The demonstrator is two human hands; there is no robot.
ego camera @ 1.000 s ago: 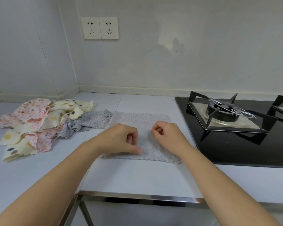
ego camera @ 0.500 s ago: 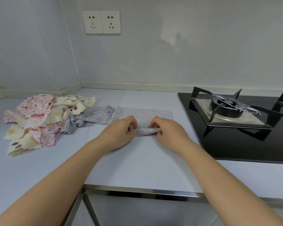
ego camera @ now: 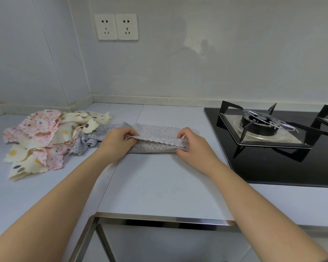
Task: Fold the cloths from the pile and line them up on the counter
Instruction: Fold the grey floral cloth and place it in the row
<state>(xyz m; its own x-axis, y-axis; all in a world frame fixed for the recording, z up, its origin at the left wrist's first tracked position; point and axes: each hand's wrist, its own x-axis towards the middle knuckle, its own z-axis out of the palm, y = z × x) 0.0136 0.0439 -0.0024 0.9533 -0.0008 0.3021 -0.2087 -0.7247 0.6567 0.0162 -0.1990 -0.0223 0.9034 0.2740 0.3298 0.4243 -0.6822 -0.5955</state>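
Head view: left hand pinching near edge of grey dotted cloth at its left end, right hand pinching right end. Cloth lying half-folded on counter, stretching between both grips, beside cloth pile and hob.

To my right lies a black glass gas hob; on the grey wall ahead, two white plastic sockets.
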